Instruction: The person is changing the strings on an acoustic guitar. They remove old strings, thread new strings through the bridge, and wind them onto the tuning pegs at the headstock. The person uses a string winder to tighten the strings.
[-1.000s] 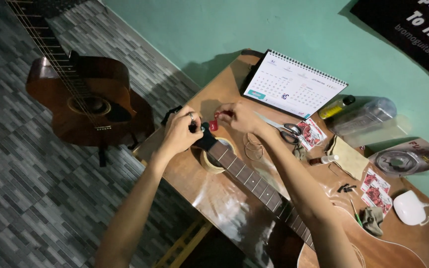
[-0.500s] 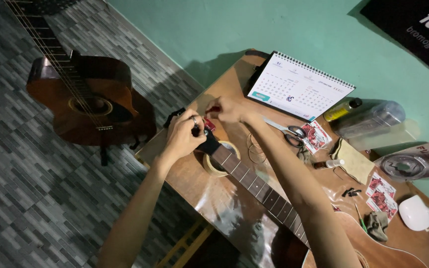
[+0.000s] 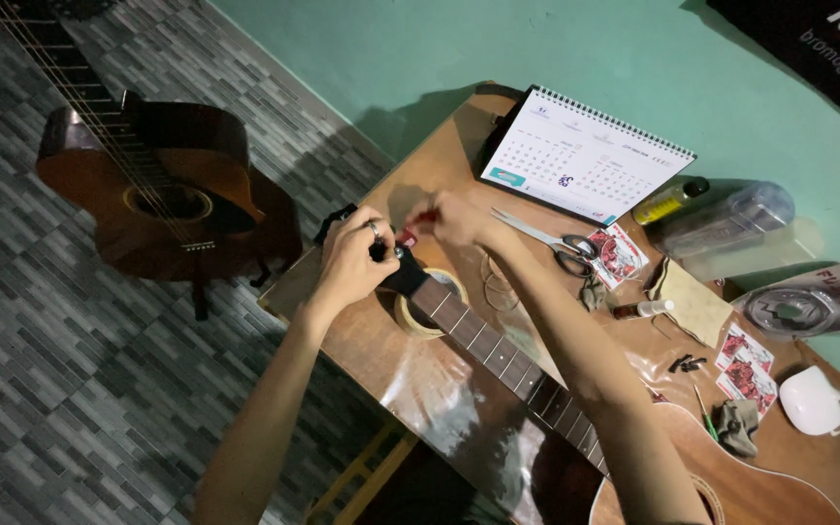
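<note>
Gripping the guitar headstock (image 3: 402, 275) at the desk's (image 3: 381, 360) left end was the left hand (image 3: 352, 261), fingers closed on it, right hand (image 3: 454, 219) pinched shut on a small red winder (image 3: 407, 236) just beside, roll of tape (image 3: 418, 316) under the neck, scissors (image 3: 551, 243) and calendar (image 3: 585, 156) farther right.

Guitar headstock (image 3: 402, 275) propped on tape roll (image 3: 410, 321)

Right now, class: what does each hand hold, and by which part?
The left hand grips the guitar at its headstock end. The right hand pinches a small red tool by one end, at the headstock.
</note>
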